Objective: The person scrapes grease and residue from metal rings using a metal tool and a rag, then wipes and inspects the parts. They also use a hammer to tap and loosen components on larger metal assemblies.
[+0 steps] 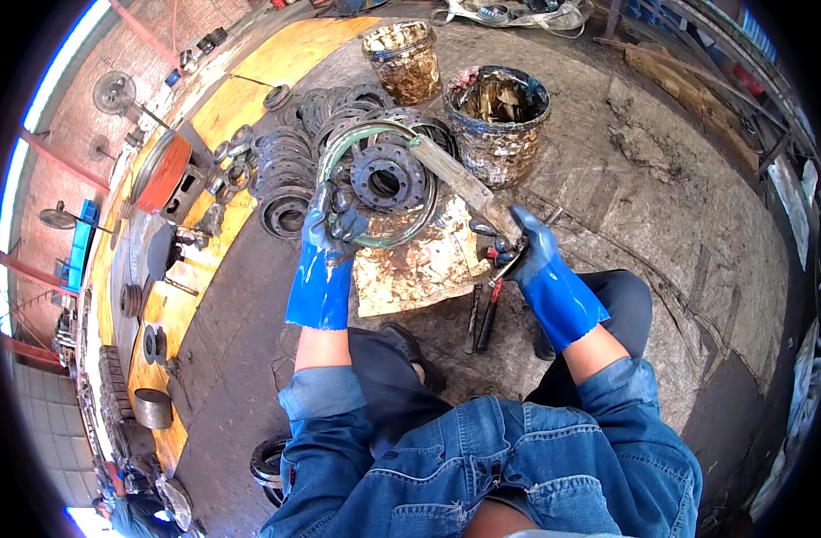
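Over the black disc (411, 179), the left grip (330, 224) holds a thin greenish ring (337, 146); right of the disc, the right grip (529, 242) clasps a pale, grime-streaked paddle (455, 177), its long axis slanting up-left.

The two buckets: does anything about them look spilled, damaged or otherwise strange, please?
Yes, both look messy. The nearer bucket and the farther bucket stand upright, but brown and pale smears coat their outsides. The flat sheet in front of the person is smeared similarly. No damage is clear.
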Available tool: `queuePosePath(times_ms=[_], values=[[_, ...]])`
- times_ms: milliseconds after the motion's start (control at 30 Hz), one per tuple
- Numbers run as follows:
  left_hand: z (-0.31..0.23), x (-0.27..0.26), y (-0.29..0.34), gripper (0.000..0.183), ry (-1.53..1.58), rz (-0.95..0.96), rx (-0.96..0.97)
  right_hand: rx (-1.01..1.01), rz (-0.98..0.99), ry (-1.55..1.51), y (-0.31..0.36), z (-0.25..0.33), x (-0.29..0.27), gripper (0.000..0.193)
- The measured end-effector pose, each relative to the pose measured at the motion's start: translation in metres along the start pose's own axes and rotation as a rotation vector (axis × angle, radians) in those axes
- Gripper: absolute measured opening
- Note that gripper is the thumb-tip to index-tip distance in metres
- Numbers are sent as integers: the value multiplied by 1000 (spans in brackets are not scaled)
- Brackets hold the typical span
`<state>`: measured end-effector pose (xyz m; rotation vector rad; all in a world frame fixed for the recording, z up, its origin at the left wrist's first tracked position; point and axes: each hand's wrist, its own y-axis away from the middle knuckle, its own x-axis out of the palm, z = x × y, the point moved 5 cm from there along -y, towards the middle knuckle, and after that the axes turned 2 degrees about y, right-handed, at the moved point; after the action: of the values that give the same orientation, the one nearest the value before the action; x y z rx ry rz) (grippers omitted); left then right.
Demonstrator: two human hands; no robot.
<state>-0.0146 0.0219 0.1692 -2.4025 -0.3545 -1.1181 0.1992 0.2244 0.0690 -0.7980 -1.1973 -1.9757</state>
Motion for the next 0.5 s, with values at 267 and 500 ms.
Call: queuePosePath(times_ms=[267,500], values=[[0,-6,17,20,116,-194,-70,-159,42,66,36,15,31,39],[8,-5,25,29,51,-271,-182,-195,318,300,48,29,33,43]])
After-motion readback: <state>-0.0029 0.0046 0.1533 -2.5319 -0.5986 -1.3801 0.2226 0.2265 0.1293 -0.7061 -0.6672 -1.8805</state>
